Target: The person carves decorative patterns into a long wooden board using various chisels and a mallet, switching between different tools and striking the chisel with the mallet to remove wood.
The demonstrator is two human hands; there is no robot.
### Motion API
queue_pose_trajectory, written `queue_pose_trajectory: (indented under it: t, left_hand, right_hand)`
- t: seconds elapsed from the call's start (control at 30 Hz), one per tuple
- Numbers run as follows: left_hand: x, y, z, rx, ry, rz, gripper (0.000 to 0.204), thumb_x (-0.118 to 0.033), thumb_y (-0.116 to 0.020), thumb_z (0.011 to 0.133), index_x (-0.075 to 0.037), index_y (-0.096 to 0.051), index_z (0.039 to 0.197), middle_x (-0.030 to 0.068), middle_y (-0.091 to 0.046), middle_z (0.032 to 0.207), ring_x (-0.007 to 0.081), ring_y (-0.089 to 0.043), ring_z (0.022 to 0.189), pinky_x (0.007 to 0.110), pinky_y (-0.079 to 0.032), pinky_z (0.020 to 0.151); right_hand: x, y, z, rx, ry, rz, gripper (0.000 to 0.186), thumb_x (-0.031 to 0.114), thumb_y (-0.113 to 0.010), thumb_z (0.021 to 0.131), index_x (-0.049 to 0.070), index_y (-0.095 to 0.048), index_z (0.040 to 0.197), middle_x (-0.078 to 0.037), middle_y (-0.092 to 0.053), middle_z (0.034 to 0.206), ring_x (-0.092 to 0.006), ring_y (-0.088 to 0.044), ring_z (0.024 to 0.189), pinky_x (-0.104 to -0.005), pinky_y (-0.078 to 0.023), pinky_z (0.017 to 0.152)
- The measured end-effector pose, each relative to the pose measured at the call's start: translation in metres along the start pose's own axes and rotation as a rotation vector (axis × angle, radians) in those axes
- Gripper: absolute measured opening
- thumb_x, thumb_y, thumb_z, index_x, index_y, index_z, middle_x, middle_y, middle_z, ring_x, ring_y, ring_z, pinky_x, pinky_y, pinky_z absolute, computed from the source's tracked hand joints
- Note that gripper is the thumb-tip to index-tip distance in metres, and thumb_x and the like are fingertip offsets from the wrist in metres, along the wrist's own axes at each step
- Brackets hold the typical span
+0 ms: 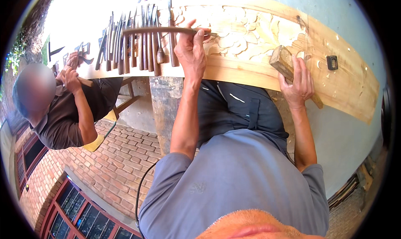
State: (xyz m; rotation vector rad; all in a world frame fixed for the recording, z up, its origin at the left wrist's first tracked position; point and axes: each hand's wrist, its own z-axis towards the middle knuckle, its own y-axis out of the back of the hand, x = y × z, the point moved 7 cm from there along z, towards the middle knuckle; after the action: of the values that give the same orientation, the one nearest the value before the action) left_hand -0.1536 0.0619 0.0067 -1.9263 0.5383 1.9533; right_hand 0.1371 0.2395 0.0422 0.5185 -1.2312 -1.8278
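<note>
My left hand point(192, 53) is closed around a long wood-carving chisel point(156, 30), held nearly flat over the wooden board point(238, 71). Its handle end points left and its tip reaches the carved leaf and scroll relief point(240, 32). My right hand point(298, 83) grips a wooden mallet point(282, 61). The worn, blocky mallet head is raised near the board's front edge, apart from the chisel, and its handle slants down to the right past my palm.
Several carving chisels and gouges point(144, 55) lie side by side on the left of the board. At right rests a small dark rectangular block point(332, 62) among scattered wood chips. Another person point(62, 122) sits at far left, working with both hands. Brick paving point(129, 151) lies below.
</note>
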Motion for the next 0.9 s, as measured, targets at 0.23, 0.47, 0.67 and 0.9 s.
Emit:
queue_pose_trajectory:
  t: [0.23,0.47,0.67,0.9]
  left_hand:
    - [-0.009,-0.029,0.024,-0.032,-0.095,-0.173,0.028,0.0,-0.054,0.11,0.003,-0.041,0.134,0.0224,-0.076,0.111,0.028,-0.079,0.098,0.039,-0.068,0.092]
    - [-0.016,-0.035,0.038,-0.071,-0.189,-0.417,0.016,0.003,-0.052,0.109,-0.002,-0.051,0.124,0.0131,-0.07,0.107,0.0228,-0.075,0.097,0.041,-0.064,0.1]
    - [-0.055,-0.037,0.052,-0.053,-0.231,-0.359,0.02,0.003,-0.056,0.109,0.003,-0.057,0.129,0.0154,-0.073,0.114,0.0208,-0.076,0.095,0.037,-0.066,0.09]
    - [-0.038,-0.053,0.048,-0.072,-0.217,-0.254,0.022,-0.004,-0.062,0.109,0.001,-0.058,0.13,0.0165,-0.074,0.117,0.0241,-0.076,0.096,0.036,-0.065,0.081]
  right_hand:
    - [-0.002,-0.001,0.001,0.006,0.0,0.011,0.066,0.02,-0.087,0.075,0.014,-0.072,0.139,-0.006,-0.075,0.126,-0.0262,-0.075,0.103,-0.0375,-0.06,0.086]
    - [-0.002,-0.002,0.001,-0.005,0.011,0.01,0.066,0.02,-0.086,0.075,0.014,-0.072,0.139,-0.006,-0.075,0.125,-0.026,-0.075,0.102,-0.0367,-0.06,0.084]
    - [-0.002,-0.002,0.0,-0.007,0.007,0.01,0.065,0.021,-0.086,0.075,0.014,-0.072,0.138,-0.006,-0.075,0.125,-0.0257,-0.075,0.1,-0.0369,-0.059,0.083]
    - [-0.003,-0.004,0.0,-0.011,0.007,0.006,0.066,0.023,-0.087,0.076,0.015,-0.072,0.139,-0.006,-0.075,0.125,-0.0255,-0.075,0.097,-0.0372,-0.059,0.08]
